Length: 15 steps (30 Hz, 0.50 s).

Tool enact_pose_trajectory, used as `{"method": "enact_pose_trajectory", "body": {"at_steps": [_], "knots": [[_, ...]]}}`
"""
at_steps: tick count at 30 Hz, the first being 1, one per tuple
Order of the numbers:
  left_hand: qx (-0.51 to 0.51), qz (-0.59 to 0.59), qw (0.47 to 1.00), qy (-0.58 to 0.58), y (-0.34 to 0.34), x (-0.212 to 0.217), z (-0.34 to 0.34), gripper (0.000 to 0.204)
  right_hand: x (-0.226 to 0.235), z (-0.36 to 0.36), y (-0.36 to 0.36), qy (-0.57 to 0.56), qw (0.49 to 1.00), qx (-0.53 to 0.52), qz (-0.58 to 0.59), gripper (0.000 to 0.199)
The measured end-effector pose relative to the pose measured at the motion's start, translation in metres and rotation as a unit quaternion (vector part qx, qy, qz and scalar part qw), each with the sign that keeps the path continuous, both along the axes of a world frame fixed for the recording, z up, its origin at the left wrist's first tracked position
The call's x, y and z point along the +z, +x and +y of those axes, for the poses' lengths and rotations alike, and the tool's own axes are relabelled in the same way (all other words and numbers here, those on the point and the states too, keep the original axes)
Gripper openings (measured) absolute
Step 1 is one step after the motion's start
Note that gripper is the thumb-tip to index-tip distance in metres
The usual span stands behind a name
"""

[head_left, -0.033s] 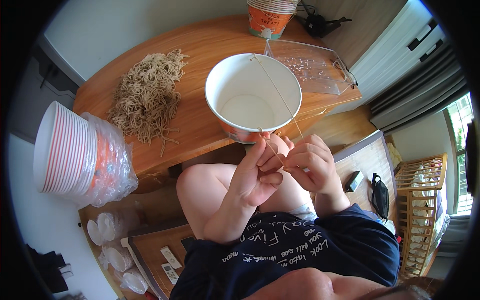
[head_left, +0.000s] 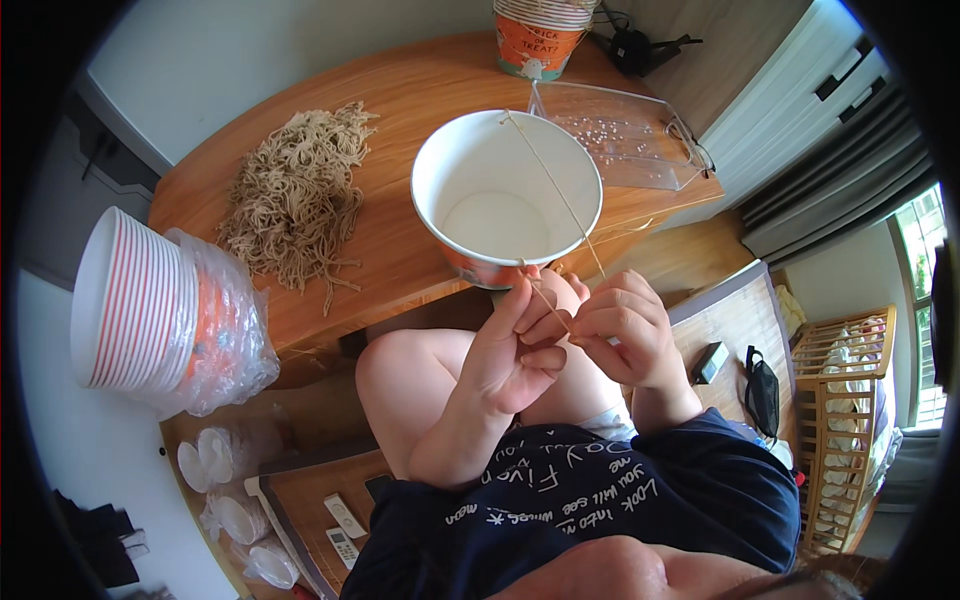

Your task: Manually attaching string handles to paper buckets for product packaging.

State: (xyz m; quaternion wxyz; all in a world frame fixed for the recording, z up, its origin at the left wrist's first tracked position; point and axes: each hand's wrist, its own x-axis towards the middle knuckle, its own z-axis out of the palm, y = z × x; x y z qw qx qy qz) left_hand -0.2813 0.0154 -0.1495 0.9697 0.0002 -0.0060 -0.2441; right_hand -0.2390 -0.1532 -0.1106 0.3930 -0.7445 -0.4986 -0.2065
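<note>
A thin string (head_left: pixel 556 185) is stretched across the mouth of a white paper bucket (head_left: pixel 505 195) at the near edge of the round table (head_left: pixel 400 90). Its long axis runs from the far rim down and toward the person, ending at the hands just below the near rim. The near end is pinched between the fingertips of the right hand (head_left: pixel 625 330), and the left hand (head_left: pixel 515 350) is closed on the same end beside it. Both hands touch each other; neither is clearly nearer. A heap of cords (head_left: pixel 295 195) lies left, stacked buckets (head_left: pixel 150 310) farther left, and a clear tray (head_left: pixel 625 135) right.
</note>
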Motion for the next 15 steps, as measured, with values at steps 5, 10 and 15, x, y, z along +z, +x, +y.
{"method": "enact_pose_trajectory", "body": {"at_steps": [5, 10, 15], "knots": [[-0.02, 0.051, 0.997, -0.046, 0.0, 0.003, 0.006, 0.023, 0.005, -0.013, 0.006, -0.029, 0.998, -0.033, -0.041, 0.021], [0.076, -0.029, 0.989, 0.126, 0.005, -0.003, 0.01, 0.016, 0.021, -0.02, 0.018, -0.074, 0.99, -0.107, -0.047, 0.017], [0.282, -0.051, 0.866, 0.409, 0.007, -0.005, 0.008, 0.009, 0.024, -0.021, 0.052, -0.125, 0.967, -0.219, -0.025, 0.01]]}}
